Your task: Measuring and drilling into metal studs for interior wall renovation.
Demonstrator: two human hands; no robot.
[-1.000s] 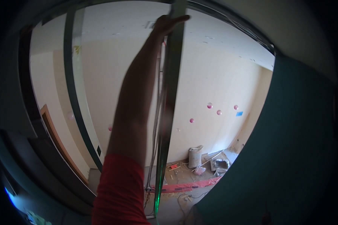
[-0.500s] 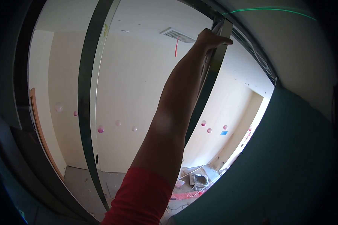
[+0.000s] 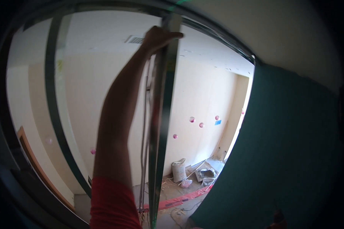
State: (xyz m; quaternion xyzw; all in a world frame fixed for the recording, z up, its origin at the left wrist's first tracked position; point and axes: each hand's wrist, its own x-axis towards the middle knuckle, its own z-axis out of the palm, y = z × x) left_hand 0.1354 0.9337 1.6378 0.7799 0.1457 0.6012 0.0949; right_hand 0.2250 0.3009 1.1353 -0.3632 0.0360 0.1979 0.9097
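Cream wall [image 3: 210, 91] beyond | left hand [image 3: 156, 39] wrapped around metal stud [image 3: 167, 89] near its top | right hand's grip: cannot tell

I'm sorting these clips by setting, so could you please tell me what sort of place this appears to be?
Likely a building interior under construction or renovation: an upright metal stud stands exposed, a bulky sack stands beyond it, and a long pink strip lies nearby.

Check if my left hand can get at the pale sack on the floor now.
Probably not: the left hand is raised, holding the upright metal stud, and the pale sack sits low beyond it, near the far wall.
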